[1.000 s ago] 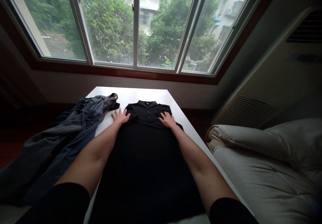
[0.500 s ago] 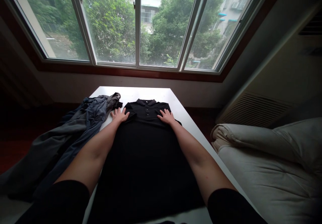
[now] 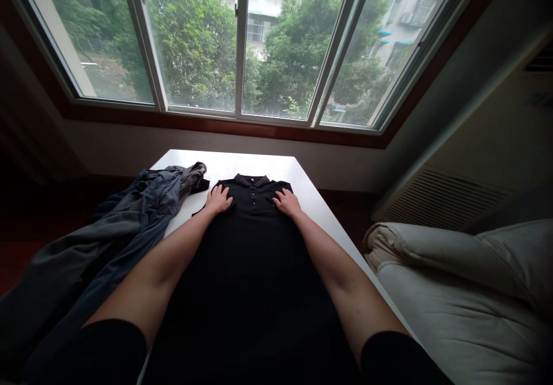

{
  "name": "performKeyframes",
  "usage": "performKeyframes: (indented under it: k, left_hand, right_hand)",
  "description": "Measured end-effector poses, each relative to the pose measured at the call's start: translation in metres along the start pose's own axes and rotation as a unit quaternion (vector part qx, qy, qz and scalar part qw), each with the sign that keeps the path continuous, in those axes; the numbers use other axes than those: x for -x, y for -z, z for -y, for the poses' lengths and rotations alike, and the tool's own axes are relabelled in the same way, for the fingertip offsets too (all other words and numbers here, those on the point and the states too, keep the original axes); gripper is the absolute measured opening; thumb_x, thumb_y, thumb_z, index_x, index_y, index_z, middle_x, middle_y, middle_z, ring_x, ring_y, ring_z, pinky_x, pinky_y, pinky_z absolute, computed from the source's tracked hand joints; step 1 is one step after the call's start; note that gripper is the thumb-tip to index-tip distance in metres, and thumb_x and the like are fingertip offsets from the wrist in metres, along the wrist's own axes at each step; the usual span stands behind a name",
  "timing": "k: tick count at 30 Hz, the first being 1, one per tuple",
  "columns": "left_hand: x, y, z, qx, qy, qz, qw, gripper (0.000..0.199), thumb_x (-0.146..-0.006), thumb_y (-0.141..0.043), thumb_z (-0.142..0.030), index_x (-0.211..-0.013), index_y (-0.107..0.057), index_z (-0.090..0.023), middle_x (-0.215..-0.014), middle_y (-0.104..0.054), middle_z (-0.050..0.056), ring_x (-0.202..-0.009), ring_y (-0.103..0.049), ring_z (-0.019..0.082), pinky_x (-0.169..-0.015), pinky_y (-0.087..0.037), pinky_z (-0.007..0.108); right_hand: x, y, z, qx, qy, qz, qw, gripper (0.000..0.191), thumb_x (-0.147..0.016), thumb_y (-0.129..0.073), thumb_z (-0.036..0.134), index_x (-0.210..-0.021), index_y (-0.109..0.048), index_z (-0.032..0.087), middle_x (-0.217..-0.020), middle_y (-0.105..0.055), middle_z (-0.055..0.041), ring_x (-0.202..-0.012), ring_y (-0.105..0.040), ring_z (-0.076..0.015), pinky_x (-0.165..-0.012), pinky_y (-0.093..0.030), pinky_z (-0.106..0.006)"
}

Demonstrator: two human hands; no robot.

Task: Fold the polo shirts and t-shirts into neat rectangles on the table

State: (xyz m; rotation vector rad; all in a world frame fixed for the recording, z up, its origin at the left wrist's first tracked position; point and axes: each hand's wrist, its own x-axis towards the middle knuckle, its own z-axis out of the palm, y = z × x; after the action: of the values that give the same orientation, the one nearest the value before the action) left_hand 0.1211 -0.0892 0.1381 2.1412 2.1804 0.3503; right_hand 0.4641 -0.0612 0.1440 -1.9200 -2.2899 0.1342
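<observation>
Two bare hands, set apart, fingers loosely spread. Left hand (image 3: 218,199) palm down on the shirt (image 3: 259,246), near its shoulder on that side. Right hand (image 3: 287,202) palm down too, near the opposite shoulder, fingers angled in toward the front. Neither grips, as far as I can see from here; whether the fingertips pinch any cloth, can't tell.

Shirt is black, laid out on the table (image 3: 317,215), collar (image 3: 251,181) toward the window, short row of buttons (image 3: 253,195) running down between the hands. A bit of dark cloth pokes out past the left wrist; can't tell if it's a sleeve. Lower part very dark, hem hard to make out. Both forearms reach along the shirt's sides, bare up to dark cuffs (image 3: 400,350) at the elbows.

Table is white, bare strip showing beyond the collar and along the right edge. Clothes (image 3: 151,197) in gray and blue heap up at its left side, near the left hand, trailing down toward the near left corner. On the right, near the table: a pale sofa (image 3: 458,298), creased. Behind it, a vented unit (image 3: 449,197). Ahead, window (image 3: 239,85) with trees and buildings outside.
</observation>
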Motion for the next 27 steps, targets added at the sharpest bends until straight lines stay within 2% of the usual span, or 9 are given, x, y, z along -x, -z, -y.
performKeyframes:
  k: [4, 8, 15, 20, 27]
  left_hand:
    - [-0.020, -0.007, 0.005, 0.002, 0.012, 0.030, 0.999, 0.080, -0.097, -0.032, -0.069, -0.161, -0.036, -0.022, -0.171, -0.020, 0.015, -0.158, -0.014, 0.035, -0.125, -0.014, 0.056]
    - [-0.038, -0.011, 0.014, 0.002, 0.008, 0.041, 0.999, 0.084, -0.096, -0.026, -0.073, -0.163, -0.031, -0.023, -0.172, -0.015, 0.014, -0.159, -0.009, 0.033, -0.126, -0.010, 0.054]
    - [-0.059, -0.012, 0.023, 0.000, 0.020, 0.040, 0.999, 0.087, -0.095, -0.026, -0.075, -0.164, -0.029, -0.022, -0.172, -0.015, 0.014, -0.159, -0.011, 0.034, -0.126, -0.012, 0.052]
    - [-0.054, -0.005, 0.020, 0.000, 0.015, 0.049, 0.999, 0.091, -0.093, -0.027, -0.078, -0.164, -0.030, -0.021, -0.172, -0.014, 0.015, -0.159, -0.011, 0.035, -0.126, -0.011, 0.053]
    - [-0.030, 0.002, 0.021, -0.003, 0.018, 0.031, 0.999, 0.089, -0.094, -0.026, -0.078, -0.163, -0.033, -0.021, -0.171, -0.020, 0.016, -0.158, -0.015, 0.035, -0.126, -0.012, 0.054]
  right_hand:
    - [-0.014, -0.003, -0.005, -0.008, 0.005, 0.033, 0.999, 0.073, -0.102, -0.028, 0.071, -0.161, -0.036, 0.029, -0.172, -0.014, -0.0063, -0.159, -0.010, -0.0295, -0.127, -0.009, -0.047]
    - [-0.030, -0.005, -0.011, -0.018, -0.011, 0.050, 0.999, 0.081, -0.098, -0.029, 0.078, -0.163, -0.030, 0.029, -0.173, -0.011, -0.0084, -0.159, -0.007, -0.0308, -0.126, -0.008, -0.049]
    - [-0.046, -0.006, -0.015, -0.028, -0.042, 0.043, 0.998, 0.089, -0.093, -0.032, 0.084, -0.164, -0.030, 0.030, -0.173, -0.008, -0.0092, -0.159, -0.006, -0.0333, -0.126, -0.009, -0.052]
    - [-0.038, -0.005, -0.017, -0.035, -0.058, 0.025, 0.997, 0.087, -0.094, -0.027, 0.082, -0.163, -0.033, 0.028, -0.172, -0.011, -0.0108, -0.158, -0.010, -0.0328, -0.126, -0.012, -0.051]
    - [-0.023, -0.002, -0.020, -0.023, -0.047, 0.001, 0.999, 0.080, -0.100, -0.026, 0.075, -0.162, -0.035, 0.026, -0.171, -0.019, -0.0105, -0.157, -0.017, -0.0308, -0.125, -0.015, -0.047]
